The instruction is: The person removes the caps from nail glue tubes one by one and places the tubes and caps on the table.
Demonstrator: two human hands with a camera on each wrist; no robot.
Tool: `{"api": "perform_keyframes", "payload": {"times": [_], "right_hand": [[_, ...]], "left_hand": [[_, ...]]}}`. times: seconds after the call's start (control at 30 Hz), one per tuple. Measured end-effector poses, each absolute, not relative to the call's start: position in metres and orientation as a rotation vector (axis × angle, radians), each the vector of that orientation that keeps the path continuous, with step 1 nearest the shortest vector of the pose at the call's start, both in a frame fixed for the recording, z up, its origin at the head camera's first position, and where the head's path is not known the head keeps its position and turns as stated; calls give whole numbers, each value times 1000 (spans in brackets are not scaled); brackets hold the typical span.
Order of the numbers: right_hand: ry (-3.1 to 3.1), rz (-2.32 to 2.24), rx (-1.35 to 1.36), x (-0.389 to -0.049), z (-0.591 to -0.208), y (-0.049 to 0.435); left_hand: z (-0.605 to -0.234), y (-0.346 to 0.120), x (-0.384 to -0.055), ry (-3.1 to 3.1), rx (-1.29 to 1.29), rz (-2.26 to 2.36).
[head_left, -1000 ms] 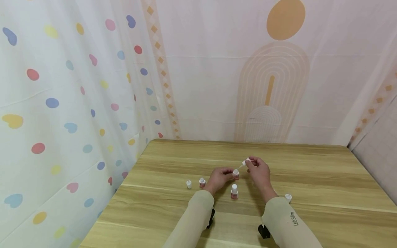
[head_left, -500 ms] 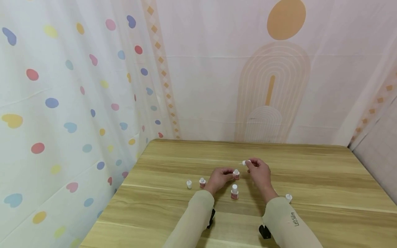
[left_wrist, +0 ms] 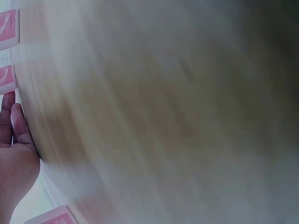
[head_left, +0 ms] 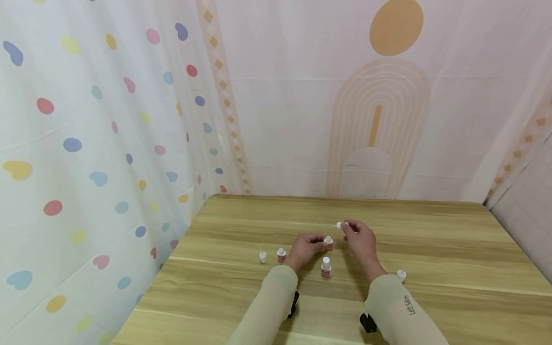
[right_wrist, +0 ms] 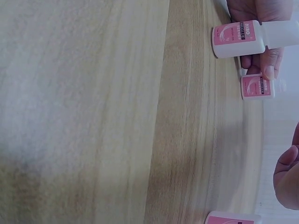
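My left hand holds a small nail glue bottle upright on the table, thumb and fingers at its sides. The pink label of that bottle shows in the right wrist view; its neck is uncapped. To the right and slightly above, my right hand pinches a white brush cap, lying nearly level with its thin brush pointing left, apart from the bottle. Nearer to me, between the forearms, stands a capped nail glue bottle. An uncapped bottle stands left of my left hand.
A loose white cap stands at the left on the wooden table. Another white cap is beside my right sleeve. A further pink-labelled bottle is cut off at the right wrist view's bottom. Curtains hang behind the table.
The brush has moved from the held bottle's mouth, and its cap has tilted from slanting to nearly level in my right hand. My left hand and the bottle have stayed put.
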State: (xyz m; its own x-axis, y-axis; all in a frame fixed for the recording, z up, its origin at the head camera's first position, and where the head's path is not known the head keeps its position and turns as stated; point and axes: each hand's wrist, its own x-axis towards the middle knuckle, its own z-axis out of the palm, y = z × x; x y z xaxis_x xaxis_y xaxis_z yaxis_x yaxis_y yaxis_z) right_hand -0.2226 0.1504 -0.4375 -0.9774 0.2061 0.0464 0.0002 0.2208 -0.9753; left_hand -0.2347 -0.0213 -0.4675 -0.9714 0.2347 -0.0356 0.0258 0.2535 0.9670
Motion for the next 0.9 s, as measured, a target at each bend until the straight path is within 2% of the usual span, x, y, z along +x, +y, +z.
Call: {"api": "perform_keyframes", "payload": {"times": [0.9], "right_hand": [[-2292, 1885, -200, -224, -440, 149]], "left_hand": [[-470, -20, -236, 2347, 235, 1807]]}}
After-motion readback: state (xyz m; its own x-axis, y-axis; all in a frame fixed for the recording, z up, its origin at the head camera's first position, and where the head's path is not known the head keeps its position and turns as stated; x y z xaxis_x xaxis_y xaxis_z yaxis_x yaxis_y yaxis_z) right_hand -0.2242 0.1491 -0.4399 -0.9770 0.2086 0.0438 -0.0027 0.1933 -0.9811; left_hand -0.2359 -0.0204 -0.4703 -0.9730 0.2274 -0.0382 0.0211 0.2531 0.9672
